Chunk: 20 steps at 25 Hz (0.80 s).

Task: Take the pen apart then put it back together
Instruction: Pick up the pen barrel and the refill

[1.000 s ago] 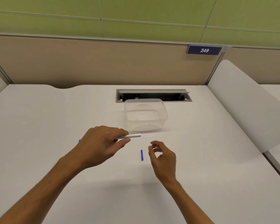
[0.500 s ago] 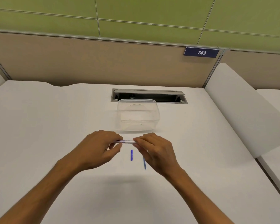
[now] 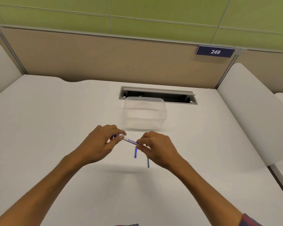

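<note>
A white pen barrel (image 3: 130,141) with blue print is held level above the white desk (image 3: 55,128). My left hand (image 3: 100,144) pinches its left end, where a bit of blue shows between the fingers. My right hand (image 3: 157,146) pinches its right end. Below the barrel a short blue piece (image 3: 135,152) lies on the desk. A second thin blue piece (image 3: 148,162) sticks out under my right hand; whether that hand holds it I cannot tell.
A clear plastic container (image 3: 145,116) stands just beyond my hands. Behind it is an open cable slot (image 3: 157,95) in the desk. A beige partition with a "249" label (image 3: 215,51) closes the back, and a white divider (image 3: 252,111) rises at the right.
One second ago only my left hand held the barrel; my right hand then came in and took its right end. The barrel now tilts slightly down to the right.
</note>
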Each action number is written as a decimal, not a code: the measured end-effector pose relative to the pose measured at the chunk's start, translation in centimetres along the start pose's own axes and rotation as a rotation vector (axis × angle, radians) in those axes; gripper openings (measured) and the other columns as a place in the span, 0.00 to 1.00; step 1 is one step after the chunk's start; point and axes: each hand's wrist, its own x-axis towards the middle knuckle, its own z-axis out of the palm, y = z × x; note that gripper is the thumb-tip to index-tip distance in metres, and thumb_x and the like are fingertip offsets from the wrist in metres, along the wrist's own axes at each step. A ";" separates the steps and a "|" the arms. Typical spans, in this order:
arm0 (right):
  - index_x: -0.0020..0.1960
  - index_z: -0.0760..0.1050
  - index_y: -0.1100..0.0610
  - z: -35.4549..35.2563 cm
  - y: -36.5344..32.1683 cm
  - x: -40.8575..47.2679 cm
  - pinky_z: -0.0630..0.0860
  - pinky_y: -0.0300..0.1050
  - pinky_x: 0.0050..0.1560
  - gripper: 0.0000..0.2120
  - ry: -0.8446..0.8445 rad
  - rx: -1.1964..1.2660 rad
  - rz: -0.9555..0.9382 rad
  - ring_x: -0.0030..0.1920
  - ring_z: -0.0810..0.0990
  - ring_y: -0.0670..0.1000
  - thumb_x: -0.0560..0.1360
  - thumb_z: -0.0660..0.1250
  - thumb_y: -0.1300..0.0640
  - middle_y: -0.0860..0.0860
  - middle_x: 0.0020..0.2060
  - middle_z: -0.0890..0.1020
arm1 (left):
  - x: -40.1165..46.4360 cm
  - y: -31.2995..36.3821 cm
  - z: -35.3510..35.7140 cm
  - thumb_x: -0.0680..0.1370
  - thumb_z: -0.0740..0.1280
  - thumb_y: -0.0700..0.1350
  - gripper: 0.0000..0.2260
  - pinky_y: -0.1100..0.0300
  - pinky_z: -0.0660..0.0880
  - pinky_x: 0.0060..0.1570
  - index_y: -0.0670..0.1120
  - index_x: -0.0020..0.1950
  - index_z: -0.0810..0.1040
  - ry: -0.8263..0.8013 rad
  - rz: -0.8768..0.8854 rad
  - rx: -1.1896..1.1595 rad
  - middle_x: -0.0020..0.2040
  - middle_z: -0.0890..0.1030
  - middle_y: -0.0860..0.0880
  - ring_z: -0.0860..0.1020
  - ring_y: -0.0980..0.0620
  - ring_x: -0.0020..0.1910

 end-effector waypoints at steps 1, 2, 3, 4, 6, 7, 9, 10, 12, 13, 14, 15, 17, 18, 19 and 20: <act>0.53 0.83 0.51 0.5 0.1 0.1 0.75 0.49 0.43 0.10 -0.044 0.084 0.086 0.47 0.79 0.50 0.79 0.65 0.50 0.46 0.46 0.83 | -0.4 -0.3 0.1 0.78 0.56 0.62 0.20 0.59 0.68 0.48 0.55 0.63 0.77 0.058 -0.032 0.020 0.45 0.76 0.63 0.74 0.59 0.46; 0.52 0.84 0.51 1.1 0.2 0.2 0.75 0.48 0.45 0.09 -0.084 0.208 0.181 0.46 0.79 0.49 0.78 0.67 0.50 0.46 0.44 0.84 | -1.0 -0.8 0.3 0.78 0.56 0.63 0.23 0.58 0.69 0.53 0.55 0.69 0.72 0.121 -0.083 0.032 0.52 0.75 0.63 0.74 0.60 0.52; 0.49 0.85 0.52 1.9 0.4 0.2 0.76 0.49 0.46 0.08 -0.102 0.355 0.276 0.44 0.80 0.49 0.76 0.69 0.51 0.46 0.41 0.84 | -1.8 -1.3 0.8 0.78 0.57 0.63 0.25 0.56 0.68 0.58 0.55 0.73 0.67 0.173 -0.156 0.031 0.59 0.75 0.59 0.73 0.58 0.58; 0.46 0.85 0.54 2.8 0.7 0.1 0.77 0.50 0.46 0.07 -0.091 0.495 0.361 0.41 0.81 0.51 0.74 0.71 0.52 0.48 0.38 0.85 | -2.7 -2.0 1.6 0.77 0.57 0.63 0.27 0.53 0.68 0.61 0.55 0.75 0.64 0.196 -0.232 0.033 0.64 0.74 0.56 0.72 0.55 0.63; 0.43 0.85 0.57 4.6 1.0 -0.1 0.80 0.49 0.43 0.06 -0.053 0.709 0.495 0.41 0.83 0.55 0.73 0.73 0.55 0.53 0.37 0.86 | -5.0 -4.0 3.9 0.76 0.53 0.66 0.32 0.49 0.65 0.67 0.53 0.77 0.61 0.137 -0.360 0.095 0.72 0.70 0.49 0.67 0.49 0.71; 0.43 0.85 0.59 5.2 1.0 -0.2 0.81 0.45 0.40 0.05 -0.039 0.805 0.543 0.40 0.84 0.55 0.72 0.73 0.57 0.55 0.38 0.87 | -6.4 -5.1 5.2 0.75 0.49 0.69 0.35 0.48 0.63 0.69 0.52 0.77 0.60 0.061 -0.407 0.148 0.75 0.67 0.47 0.64 0.47 0.74; 0.45 0.84 0.62 6.3 0.5 -0.5 0.79 0.39 0.37 0.05 -0.011 0.952 0.605 0.38 0.84 0.50 0.72 0.74 0.60 0.57 0.39 0.87 | -9.1 -7.4 7.9 0.73 0.41 0.74 0.41 0.46 0.59 0.71 0.50 0.78 0.58 -0.081 -0.452 0.242 0.77 0.62 0.46 0.59 0.45 0.76; 0.45 0.84 0.62 6.7 0.2 -0.6 0.78 0.39 0.37 0.05 0.009 0.998 0.631 0.37 0.84 0.48 0.72 0.74 0.61 0.57 0.39 0.87 | -10.2 -8.4 9.1 0.73 0.38 0.74 0.42 0.46 0.57 0.72 0.49 0.78 0.58 -0.113 -0.456 0.275 0.78 0.60 0.45 0.57 0.45 0.77; 0.46 0.84 0.62 7.6 -0.5 -0.6 0.79 0.39 0.38 0.05 0.068 1.045 0.669 0.37 0.85 0.46 0.71 0.75 0.62 0.56 0.39 0.87 | -11.5 -9.6 10.6 0.74 0.36 0.73 0.41 0.48 0.51 0.74 0.49 0.79 0.56 -0.114 -0.462 0.320 0.79 0.56 0.47 0.53 0.46 0.78; 0.46 0.84 0.61 8.0 -0.9 -0.7 0.79 0.39 0.38 0.05 0.104 1.033 0.667 0.37 0.85 0.44 0.71 0.75 0.62 0.55 0.39 0.87 | -11.9 -9.9 11.1 0.75 0.37 0.71 0.39 0.49 0.49 0.75 0.50 0.79 0.55 -0.097 -0.464 0.336 0.80 0.55 0.48 0.52 0.47 0.78; 0.46 0.84 0.60 8.5 -1.3 -0.7 0.79 0.38 0.40 0.05 0.145 0.986 0.649 0.38 0.85 0.43 0.71 0.75 0.61 0.52 0.40 0.87 | -12.0 -10.1 11.4 0.76 0.38 0.71 0.38 0.50 0.47 0.75 0.50 0.79 0.55 -0.077 -0.461 0.345 0.80 0.54 0.49 0.52 0.48 0.78; 0.46 0.84 0.59 9.0 -1.8 -0.9 0.79 0.36 0.42 0.04 0.188 0.910 0.607 0.39 0.84 0.40 0.71 0.75 0.61 0.49 0.40 0.87 | -12.0 -10.1 11.6 0.77 0.39 0.70 0.37 0.51 0.46 0.74 0.50 0.79 0.55 -0.065 -0.459 0.346 0.80 0.54 0.49 0.52 0.49 0.78; 0.47 0.84 0.58 10.2 -2.7 -1.3 0.78 0.33 0.46 0.04 0.230 0.764 0.488 0.42 0.83 0.35 0.73 0.73 0.60 0.45 0.41 0.86 | -12.0 -10.3 11.8 0.77 0.40 0.69 0.36 0.51 0.47 0.75 0.51 0.79 0.55 -0.040 -0.458 0.349 0.80 0.54 0.50 0.51 0.50 0.78; 0.48 0.83 0.58 10.9 -3.1 -1.6 0.79 0.35 0.48 0.04 0.215 0.707 0.434 0.43 0.83 0.36 0.74 0.72 0.59 0.45 0.43 0.86 | -12.1 -10.3 11.9 0.77 0.40 0.69 0.36 0.51 0.47 0.75 0.51 0.79 0.55 -0.025 -0.456 0.352 0.80 0.55 0.50 0.52 0.50 0.78; 0.50 0.83 0.58 11.7 -3.4 -1.8 0.80 0.39 0.49 0.05 0.172 0.651 0.399 0.45 0.85 0.40 0.75 0.71 0.58 0.47 0.45 0.87 | -12.2 -10.4 11.9 0.77 0.40 0.69 0.36 0.51 0.47 0.75 0.51 0.79 0.56 -0.018 -0.456 0.351 0.80 0.55 0.50 0.52 0.50 0.78; 0.51 0.83 0.59 12.4 -3.6 -2.2 0.81 0.43 0.50 0.07 0.114 0.600 0.381 0.47 0.86 0.45 0.76 0.70 0.58 0.50 0.47 0.87 | -12.2 -10.4 11.9 0.77 0.40 0.69 0.36 0.51 0.47 0.75 0.51 0.79 0.56 -0.015 -0.456 0.348 0.80 0.55 0.50 0.52 0.50 0.78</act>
